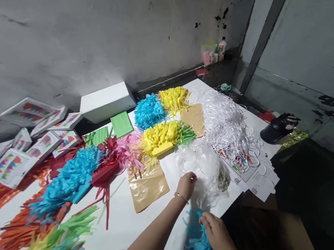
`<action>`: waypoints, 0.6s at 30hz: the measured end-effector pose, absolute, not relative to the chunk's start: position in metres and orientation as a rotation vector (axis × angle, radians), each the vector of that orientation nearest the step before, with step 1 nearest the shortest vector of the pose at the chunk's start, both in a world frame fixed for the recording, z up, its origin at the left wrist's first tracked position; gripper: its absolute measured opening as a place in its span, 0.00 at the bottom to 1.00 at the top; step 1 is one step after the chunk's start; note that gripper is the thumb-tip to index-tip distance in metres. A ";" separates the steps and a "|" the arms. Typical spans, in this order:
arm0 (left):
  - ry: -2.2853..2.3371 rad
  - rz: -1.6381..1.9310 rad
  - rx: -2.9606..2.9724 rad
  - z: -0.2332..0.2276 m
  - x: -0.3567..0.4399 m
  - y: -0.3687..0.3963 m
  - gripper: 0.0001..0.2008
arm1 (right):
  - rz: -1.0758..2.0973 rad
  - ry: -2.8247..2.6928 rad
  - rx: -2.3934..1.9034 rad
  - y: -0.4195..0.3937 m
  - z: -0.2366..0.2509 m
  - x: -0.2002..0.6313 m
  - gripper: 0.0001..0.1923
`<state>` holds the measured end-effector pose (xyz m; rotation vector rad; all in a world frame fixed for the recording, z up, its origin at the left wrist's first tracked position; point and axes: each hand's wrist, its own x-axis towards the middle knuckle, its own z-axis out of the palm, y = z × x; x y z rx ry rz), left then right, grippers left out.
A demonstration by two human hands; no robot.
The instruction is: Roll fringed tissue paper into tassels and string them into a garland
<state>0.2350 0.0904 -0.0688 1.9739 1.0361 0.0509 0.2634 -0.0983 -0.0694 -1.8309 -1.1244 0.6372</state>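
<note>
The left hand is closed, pinching the edge of a clear plastic bag at 6 o'clock on the bench, likely to hold it steady. The right hand grips a blue paper tassel at the near edge, fingers curled around it. Coloured tassel piles fan out toward 9 o'clock, white paper shreds toward 2, against a stained grey wall
</note>
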 end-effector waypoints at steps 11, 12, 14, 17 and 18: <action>0.883 0.597 0.763 0.013 0.112 0.050 0.16 | 0.432 -1.539 -1.651 -0.024 0.013 0.238 0.16; 0.888 0.636 0.741 0.017 0.102 0.047 0.16 | 0.442 -1.594 -1.630 -0.020 0.018 0.228 0.16; 0.897 0.714 0.711 0.021 0.082 0.043 0.16 | 0.513 -1.634 -1.605 -0.016 0.025 0.210 0.16; 0.929 0.812 0.681 0.024 0.055 0.037 0.16 | 0.656 -1.640 -1.543 -0.014 0.032 0.185 0.16; 0.941 0.836 0.680 0.025 0.047 0.036 0.17 | 0.681 -1.653 -1.521 -0.013 0.034 0.177 0.15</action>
